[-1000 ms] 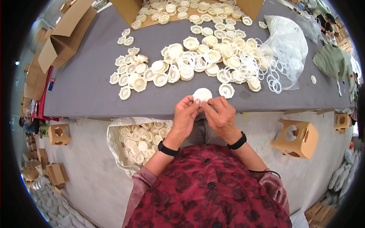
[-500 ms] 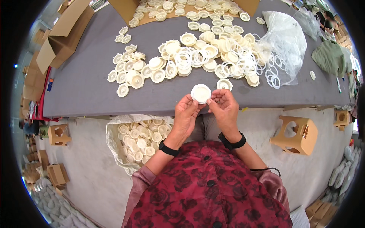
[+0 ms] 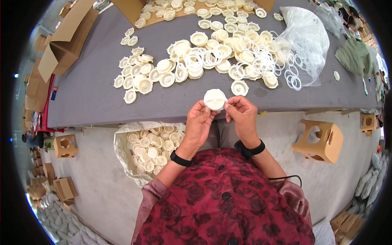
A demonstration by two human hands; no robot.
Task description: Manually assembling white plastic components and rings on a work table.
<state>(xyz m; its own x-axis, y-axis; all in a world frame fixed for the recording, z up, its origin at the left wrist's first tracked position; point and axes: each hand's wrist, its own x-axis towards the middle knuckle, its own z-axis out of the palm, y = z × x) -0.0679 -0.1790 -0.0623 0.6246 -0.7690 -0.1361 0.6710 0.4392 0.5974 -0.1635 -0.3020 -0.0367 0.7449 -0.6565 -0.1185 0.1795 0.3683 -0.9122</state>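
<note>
Just past the table's near edge, a round cream plastic cap (image 3: 215,99) is held up between both hands. A raised bar runs across the face turned toward me. My left hand (image 3: 199,120) pinches its lower left rim between thumb and fingers. At the right rim, my right hand (image 3: 242,116) has its thumb and fingertips closed on the same cap. Beyond the hands, similar caps (image 3: 166,79) lie in a loose heap, some face up, some face down. Thin white rings (image 3: 193,59) lie over the heap, and more rings (image 3: 292,80) spill beside a clear plastic bag (image 3: 307,36).
A cardboard box (image 3: 128,10) lies at the far side with caps spread in it. An open carton (image 3: 67,41) stands at the left of the grey table (image 3: 94,102). Below, a white sack (image 3: 122,149) holds many caps. A tan stool (image 3: 320,141) stands at right.
The cap has been turned in my fingers: a smooth face showed before, and the barred face shows now. Both hands keep their hold at nearly the same place.
</note>
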